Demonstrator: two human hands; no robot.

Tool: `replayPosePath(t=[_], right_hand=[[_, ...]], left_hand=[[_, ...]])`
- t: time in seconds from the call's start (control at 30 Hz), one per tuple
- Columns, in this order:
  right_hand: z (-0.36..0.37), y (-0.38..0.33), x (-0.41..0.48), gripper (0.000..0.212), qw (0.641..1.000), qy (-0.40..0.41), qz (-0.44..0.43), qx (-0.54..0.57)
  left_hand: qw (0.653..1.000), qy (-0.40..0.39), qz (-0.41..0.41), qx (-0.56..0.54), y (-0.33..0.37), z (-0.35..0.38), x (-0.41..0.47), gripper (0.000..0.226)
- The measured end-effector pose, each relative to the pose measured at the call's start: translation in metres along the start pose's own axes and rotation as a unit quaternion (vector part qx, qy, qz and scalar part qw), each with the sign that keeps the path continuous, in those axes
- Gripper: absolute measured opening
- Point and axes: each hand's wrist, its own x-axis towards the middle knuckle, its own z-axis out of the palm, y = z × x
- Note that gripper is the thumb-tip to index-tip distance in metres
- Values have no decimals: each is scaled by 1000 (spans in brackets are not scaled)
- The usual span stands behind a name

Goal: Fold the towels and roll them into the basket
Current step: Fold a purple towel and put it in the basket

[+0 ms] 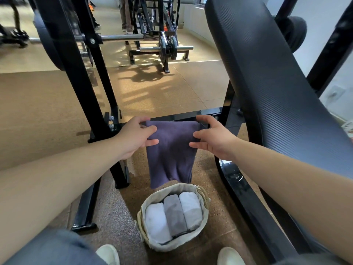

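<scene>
A dark purple towel [172, 152] hangs in the air in front of me, held by its top edge. My left hand [134, 137] pinches the towel's upper left corner and my right hand [214, 137] pinches the upper right corner. The towel's lower end dangles just above the far rim of a round woven basket [205, 222] with a pale cloth lining that stands on the floor. Inside the basket lie three rolled towels side by side: a white roll [157, 222], a grey roll [174, 215] and another white roll [191, 207].
A black padded bench [267, 83] slopes up at the right. A black steel rack frame [82, 88] stands at the left, its crossbar behind the towel. Barbells with plates rest on the cork floor farther back. My white shoes [108, 254] flank the basket.
</scene>
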Motion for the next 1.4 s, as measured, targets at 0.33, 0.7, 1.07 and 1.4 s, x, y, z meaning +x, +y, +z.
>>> replayPosePath(t=[0.33,0.7,1.07,1.4], right_hand=[[0,-3,0,17,998,17,-60,-25],[0,-1,-7,62,990,-34,-74,-119],[-4,8,-1,86,934,-40,-122,-332],[3,12,0,70,865,13,-141,-482]], left_hand=[[999,-14,42,-27,5,3,1,29],[991,-128,6,-27,7,-5,-9,57],[947,-100,136,272,3,-8,-9,79],[882,-69,175,431,-2,2,-13,74]])
